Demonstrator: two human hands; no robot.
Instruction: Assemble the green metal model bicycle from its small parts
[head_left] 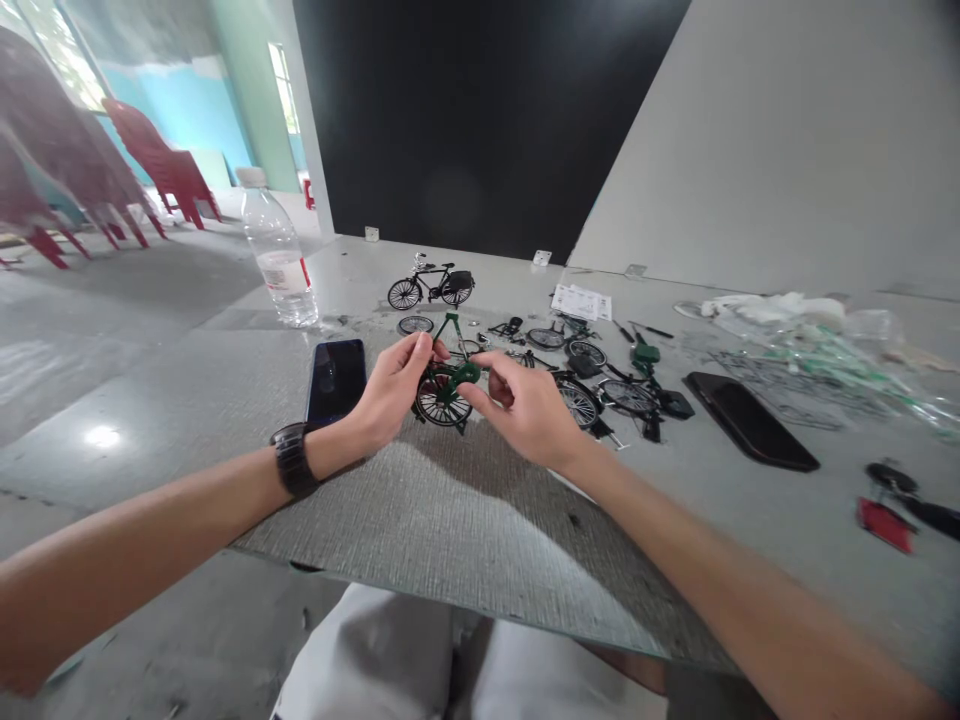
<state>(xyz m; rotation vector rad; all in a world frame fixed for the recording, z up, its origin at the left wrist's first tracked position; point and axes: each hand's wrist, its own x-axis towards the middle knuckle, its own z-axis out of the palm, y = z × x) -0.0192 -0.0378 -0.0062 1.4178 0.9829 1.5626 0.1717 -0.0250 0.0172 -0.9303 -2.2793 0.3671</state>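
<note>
Left hand [390,390] pinches a green metal miniature bicycle frame [444,378] over the far edge of the grey woven mat [427,520]! Right hand [525,408] hovers just beside it, fingers [495,375] open, with loose black model bicycle parts [585,365] beyond.

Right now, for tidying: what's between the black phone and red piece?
Only bare grey tabletop lies between the phone and red piece, in the head view.

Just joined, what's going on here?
A person is pinching a green miniature bicycle in their left hand, with their right hand open beside it. A black miniature bicycle stands farther back, while loose wheels and small black parts lie to the right on the table. A phone lies just beyond the left hand.
</note>
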